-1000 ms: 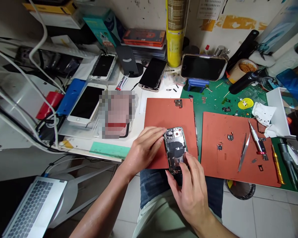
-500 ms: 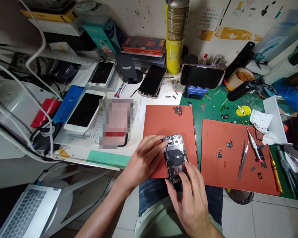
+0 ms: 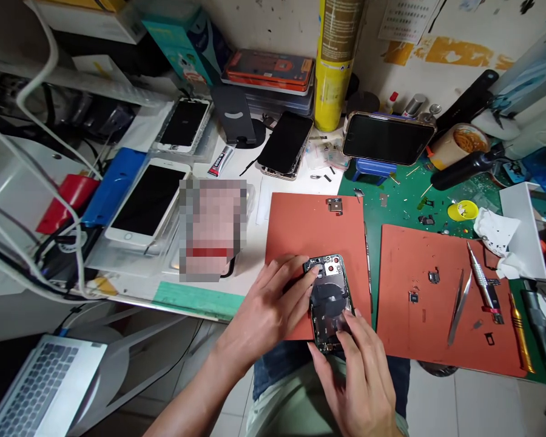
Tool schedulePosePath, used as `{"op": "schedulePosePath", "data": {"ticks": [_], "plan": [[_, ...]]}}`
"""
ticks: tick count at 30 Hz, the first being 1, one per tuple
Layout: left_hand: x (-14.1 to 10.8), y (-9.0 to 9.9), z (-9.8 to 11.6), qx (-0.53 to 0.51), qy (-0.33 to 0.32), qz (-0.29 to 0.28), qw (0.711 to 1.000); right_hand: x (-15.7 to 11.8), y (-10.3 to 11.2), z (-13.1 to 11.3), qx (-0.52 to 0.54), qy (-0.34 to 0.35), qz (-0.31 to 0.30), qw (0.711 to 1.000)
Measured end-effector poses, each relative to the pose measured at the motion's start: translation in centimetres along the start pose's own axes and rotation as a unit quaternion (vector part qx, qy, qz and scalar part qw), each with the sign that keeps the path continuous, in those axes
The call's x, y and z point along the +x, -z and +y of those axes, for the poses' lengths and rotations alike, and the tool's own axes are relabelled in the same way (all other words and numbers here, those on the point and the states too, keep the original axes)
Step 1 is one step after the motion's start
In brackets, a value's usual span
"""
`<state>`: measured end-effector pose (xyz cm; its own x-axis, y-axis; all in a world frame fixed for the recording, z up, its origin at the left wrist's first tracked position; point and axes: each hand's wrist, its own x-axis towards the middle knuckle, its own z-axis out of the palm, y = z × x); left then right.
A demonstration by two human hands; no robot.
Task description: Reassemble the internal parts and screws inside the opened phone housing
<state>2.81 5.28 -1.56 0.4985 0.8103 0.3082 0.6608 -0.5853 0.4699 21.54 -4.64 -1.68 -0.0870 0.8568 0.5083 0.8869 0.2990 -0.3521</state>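
A smartphone housing [image 3: 331,297] with its inner parts exposed lies at the front edge of the left red-brown mat [image 3: 316,224], partly over my lap. Its camera openings are at the upper right. My left hand [image 3: 273,297] grips the upper left side, a fingertip resting on the inside near the top. Around the lower end curls my right hand [image 3: 359,370], thumb at the bottom left corner and fingers along the right edge and inner surface. A small metal phone part [image 3: 335,206] sits near the mat's far edge.
On the right mat [image 3: 400,334] are tweezers [image 3: 459,309], a screwdriver [image 3: 482,279] and several small parts. A phone [image 3: 389,138] leans on a blue stand [image 3: 373,171]. A white phone [image 3: 148,203] lies left, near cables [image 3: 79,243]. A yellow spray can [image 3: 334,91] stands behind.
The camera view has shifted slightly, so the bench appears moved and a little larger. Both hands keep their hold on the phone housing, with hardly any change in the fingers.
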Motion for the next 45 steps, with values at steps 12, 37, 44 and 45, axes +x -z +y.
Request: {"op": "schedulePosePath", "data": {"ticks": [12, 37, 44, 45], "plan": [[0.3, 0.4, 0.7, 0.072, -0.006, -0.002, 0.997, -0.7, -0.3, 0.1, -0.005, -0.016, -0.006, 1.000], [-0.1, -0.4, 2.5, 0.053, 0.067, 0.027, 0.996, -1.0, -0.1, -0.7, -0.042, -0.059, -0.056, 0.996], [-0.1, -0.6, 2.3, 0.059, 0.069, 0.029, 0.995, -1.1, -0.3, -0.6, -0.050, -0.051, -0.052, 0.996], [-0.1, -0.6, 2.3, 0.059, 0.067, 0.027, 0.996, -1.1, -0.3, -0.6, -0.052, -0.052, -0.054, 0.996]]}}
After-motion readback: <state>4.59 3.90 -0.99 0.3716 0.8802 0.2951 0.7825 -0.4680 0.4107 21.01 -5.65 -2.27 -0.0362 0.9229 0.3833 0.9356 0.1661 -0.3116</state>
